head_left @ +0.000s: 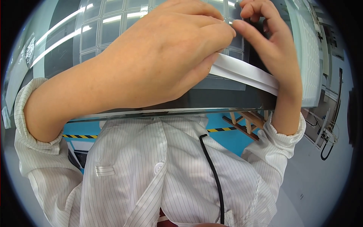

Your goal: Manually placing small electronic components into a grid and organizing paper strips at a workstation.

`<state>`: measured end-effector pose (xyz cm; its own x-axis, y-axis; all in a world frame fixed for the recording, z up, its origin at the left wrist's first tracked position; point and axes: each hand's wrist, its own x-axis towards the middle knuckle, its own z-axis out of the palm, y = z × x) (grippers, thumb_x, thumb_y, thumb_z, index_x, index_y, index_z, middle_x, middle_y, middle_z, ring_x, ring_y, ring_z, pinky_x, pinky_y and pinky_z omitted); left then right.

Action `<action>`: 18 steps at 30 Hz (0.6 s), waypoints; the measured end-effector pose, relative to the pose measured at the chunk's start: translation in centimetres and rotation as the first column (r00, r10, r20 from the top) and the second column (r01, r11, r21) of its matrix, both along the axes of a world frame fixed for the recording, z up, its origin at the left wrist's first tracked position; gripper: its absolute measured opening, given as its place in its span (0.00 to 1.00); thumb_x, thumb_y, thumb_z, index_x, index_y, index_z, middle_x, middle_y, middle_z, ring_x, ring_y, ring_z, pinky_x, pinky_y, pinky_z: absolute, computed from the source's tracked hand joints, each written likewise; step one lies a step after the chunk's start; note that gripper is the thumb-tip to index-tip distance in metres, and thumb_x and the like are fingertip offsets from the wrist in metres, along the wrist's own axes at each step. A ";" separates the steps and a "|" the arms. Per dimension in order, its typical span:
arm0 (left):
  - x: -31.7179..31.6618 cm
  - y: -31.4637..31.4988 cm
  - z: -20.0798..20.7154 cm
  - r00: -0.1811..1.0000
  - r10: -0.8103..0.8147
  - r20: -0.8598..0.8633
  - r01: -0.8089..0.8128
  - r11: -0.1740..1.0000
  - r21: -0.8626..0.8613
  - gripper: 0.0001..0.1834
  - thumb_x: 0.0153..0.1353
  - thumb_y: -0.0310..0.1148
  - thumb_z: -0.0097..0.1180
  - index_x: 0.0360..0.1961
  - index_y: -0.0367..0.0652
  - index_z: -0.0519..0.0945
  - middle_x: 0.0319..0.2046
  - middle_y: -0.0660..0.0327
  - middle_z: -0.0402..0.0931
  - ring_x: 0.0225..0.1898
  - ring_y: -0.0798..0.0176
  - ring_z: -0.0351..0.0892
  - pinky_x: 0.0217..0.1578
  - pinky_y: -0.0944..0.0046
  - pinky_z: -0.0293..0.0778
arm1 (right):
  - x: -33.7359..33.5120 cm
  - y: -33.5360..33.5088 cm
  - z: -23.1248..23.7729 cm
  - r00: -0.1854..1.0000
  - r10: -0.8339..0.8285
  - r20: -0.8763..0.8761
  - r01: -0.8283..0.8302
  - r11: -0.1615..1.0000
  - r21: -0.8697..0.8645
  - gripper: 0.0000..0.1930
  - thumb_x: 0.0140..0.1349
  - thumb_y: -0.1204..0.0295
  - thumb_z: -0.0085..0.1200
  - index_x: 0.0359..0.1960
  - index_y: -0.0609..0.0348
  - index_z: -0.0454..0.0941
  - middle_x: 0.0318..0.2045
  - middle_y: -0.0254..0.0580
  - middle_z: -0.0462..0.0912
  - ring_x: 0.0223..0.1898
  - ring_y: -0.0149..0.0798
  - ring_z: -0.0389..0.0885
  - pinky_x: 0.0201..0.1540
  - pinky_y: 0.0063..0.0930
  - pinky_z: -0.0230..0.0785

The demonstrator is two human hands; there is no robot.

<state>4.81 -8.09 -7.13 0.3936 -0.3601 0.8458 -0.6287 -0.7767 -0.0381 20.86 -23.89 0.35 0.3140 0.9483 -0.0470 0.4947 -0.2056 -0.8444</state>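
Observation:
My left hand [185, 47] reaches across the dark tabletop with its back up and its fingers pressed together. What its fingertips hold, if anything, is hidden. A folded white strip [245, 72] emerges from under the little-finger side of this hand and runs to my right wrist. I cannot tell whether the left hand grips it or merely covers its end. My right hand [270, 36] is raised close by, fingers curled and thumb apart from them, with nothing visible between. Beyond and beneath the left hand lies a clear plastic tray [102, 32] with several square compartments.
The dark table [227, 96] has a glassy front edge close to my body. Crumpled clear plastic [28, 51] lies at the far left. On the right is a stack of pale translucent sheets [308, 68]. A wooden stool [245, 123] stands below on the blue floor.

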 end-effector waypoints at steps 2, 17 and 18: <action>-0.3 0.3 0.3 0.999 0.045 -0.013 -0.044 0.998 0.034 0.08 0.64 0.27 0.57 0.41 0.32 0.78 0.51 0.42 0.80 0.57 0.42 0.76 0.60 0.50 0.71 | 0.1 0.5 -1.2 0.867 0.079 0.491 -0.133 0.988 0.076 0.07 0.67 0.78 0.60 0.41 0.61 0.73 0.41 0.37 0.70 0.38 0.25 0.67 0.41 0.19 0.63; -11.1 -0.5 5.4 0.779 -0.033 -0.626 -0.360 0.794 -0.489 0.04 0.61 0.25 0.57 0.30 0.36 0.79 0.29 0.52 0.76 0.37 0.48 0.73 0.42 0.53 0.71 | -10.1 0.9 1.1 0.909 0.190 0.372 -0.319 0.890 0.326 0.12 0.50 0.89 0.65 0.35 0.65 0.79 0.32 0.43 0.83 0.32 0.40 0.80 0.34 0.29 0.72; -11.7 -0.4 5.2 0.772 -0.079 -0.631 -0.356 0.769 -0.532 0.08 0.61 0.27 0.55 0.26 0.35 0.79 0.29 0.50 0.76 0.38 0.46 0.74 0.44 0.50 0.72 | -10.8 1.2 1.0 0.898 0.161 0.409 -0.317 0.882 0.348 0.13 0.49 0.89 0.65 0.36 0.65 0.79 0.32 0.44 0.83 0.33 0.40 0.81 0.34 0.30 0.72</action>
